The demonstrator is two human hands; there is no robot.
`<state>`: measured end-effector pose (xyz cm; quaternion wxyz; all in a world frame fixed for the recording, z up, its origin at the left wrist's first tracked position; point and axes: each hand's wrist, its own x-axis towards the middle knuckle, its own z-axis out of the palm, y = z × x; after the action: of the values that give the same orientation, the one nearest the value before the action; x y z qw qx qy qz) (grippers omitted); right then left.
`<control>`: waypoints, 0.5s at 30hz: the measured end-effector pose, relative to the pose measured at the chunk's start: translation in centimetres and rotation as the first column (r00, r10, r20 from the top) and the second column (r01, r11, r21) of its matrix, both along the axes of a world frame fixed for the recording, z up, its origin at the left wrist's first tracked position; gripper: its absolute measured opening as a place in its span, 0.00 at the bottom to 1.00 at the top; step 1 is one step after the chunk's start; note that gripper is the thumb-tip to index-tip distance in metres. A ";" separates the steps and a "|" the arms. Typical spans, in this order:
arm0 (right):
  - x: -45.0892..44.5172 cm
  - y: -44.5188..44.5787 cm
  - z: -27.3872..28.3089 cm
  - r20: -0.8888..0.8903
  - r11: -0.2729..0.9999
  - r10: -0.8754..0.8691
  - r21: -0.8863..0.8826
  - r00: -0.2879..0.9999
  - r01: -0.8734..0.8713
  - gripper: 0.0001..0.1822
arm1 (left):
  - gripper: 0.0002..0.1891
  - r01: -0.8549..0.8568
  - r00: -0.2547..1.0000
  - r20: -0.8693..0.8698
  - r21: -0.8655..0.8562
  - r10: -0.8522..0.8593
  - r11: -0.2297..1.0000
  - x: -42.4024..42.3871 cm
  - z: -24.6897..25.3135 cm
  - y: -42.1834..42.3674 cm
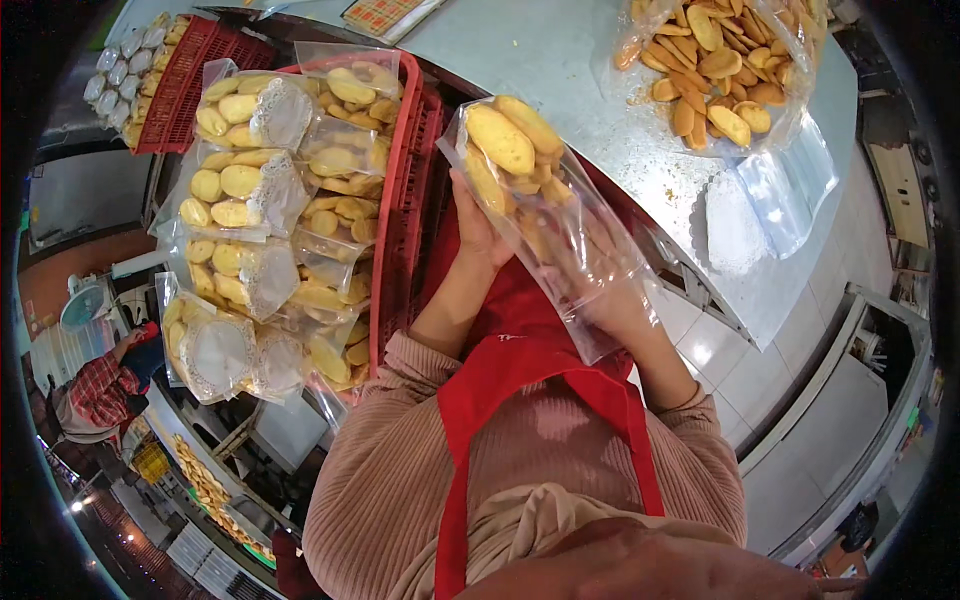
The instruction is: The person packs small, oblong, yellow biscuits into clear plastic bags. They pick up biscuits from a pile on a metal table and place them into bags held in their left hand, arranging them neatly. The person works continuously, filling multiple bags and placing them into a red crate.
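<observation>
In front of my chest I see a clear plastic bag (525, 214) of oval, golden biscuits (501, 139), tilted with its filled end up and to the left. My left hand (476, 225) grips it from the left, fingers partly behind the film. The loose film of the bag's other end hangs towards my right forearm. Through that film shows my right hand (600, 274), its fingers pointing up towards the biscuits. Glare and the plastic hide whether these fingers hold a biscuit, and whether the hand is inside the bag or behind it.
Left stands a red plastic crate (409, 150) heaped with bagged biscuits (232, 187) and lace paper doilies (217, 349). On the metal table (525, 45) lie a large open bag of loose biscuits (720, 64), a white doily (727, 225) and clear bags (795, 187). A person (97, 397) sits far left.
</observation>
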<state>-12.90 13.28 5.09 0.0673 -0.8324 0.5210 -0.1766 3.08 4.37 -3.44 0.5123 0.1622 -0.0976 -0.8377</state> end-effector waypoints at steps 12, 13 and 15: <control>-4.6 1.2 0.4 0.344 0.911 -0.025 0.395 0.939 -0.120 0.24 | 0.32 -0.215 0.976 -0.013 0.004 0.215 0.977 -0.8 2.1 -1.4; -7.8 0.7 1.9 0.460 0.787 -0.015 0.553 0.888 -0.274 0.22 | 0.33 -0.278 0.960 0.026 -0.009 0.278 0.960 0.0 2.2 -1.6; -11.9 -0.3 2.4 0.669 0.770 -0.077 0.511 0.740 -0.382 0.12 | 0.34 -0.305 0.946 0.108 -0.017 0.305 0.952 1.7 0.8 -2.4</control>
<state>-24.85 13.03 7.53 0.5291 -0.6885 0.4166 -0.2693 4.78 1.99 -2.60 0.6295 0.2209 -0.0991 -0.7383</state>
